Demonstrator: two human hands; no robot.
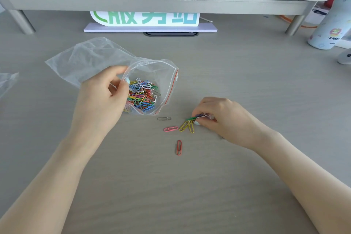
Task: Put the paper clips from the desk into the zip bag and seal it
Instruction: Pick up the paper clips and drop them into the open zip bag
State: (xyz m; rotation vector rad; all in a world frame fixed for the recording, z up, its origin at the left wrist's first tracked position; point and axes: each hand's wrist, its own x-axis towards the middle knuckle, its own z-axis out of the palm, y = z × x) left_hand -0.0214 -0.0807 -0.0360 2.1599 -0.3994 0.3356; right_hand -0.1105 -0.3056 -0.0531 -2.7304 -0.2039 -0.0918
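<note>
A clear zip bag (87,59) with a red seal strip lies on the desk, its mouth open toward the right. Many coloured paper clips (142,94) are piled inside it. My left hand (100,99) pinches the bag's upper lip and holds the mouth open. My right hand (218,118) rests on the desk to the right, fingertips closed on a few clips, a green one sticking out. Loose on the desk lie a grey clip (164,118), a pink clip (171,129), yellow clips (188,126) and a red clip (179,147).
A grey monitor riser (152,0) spans the back with a white and green sign (146,19) beneath it. A patterned bottle (330,23) stands at the far right. Another piece of clear plastic (7,81) shows at the left edge.
</note>
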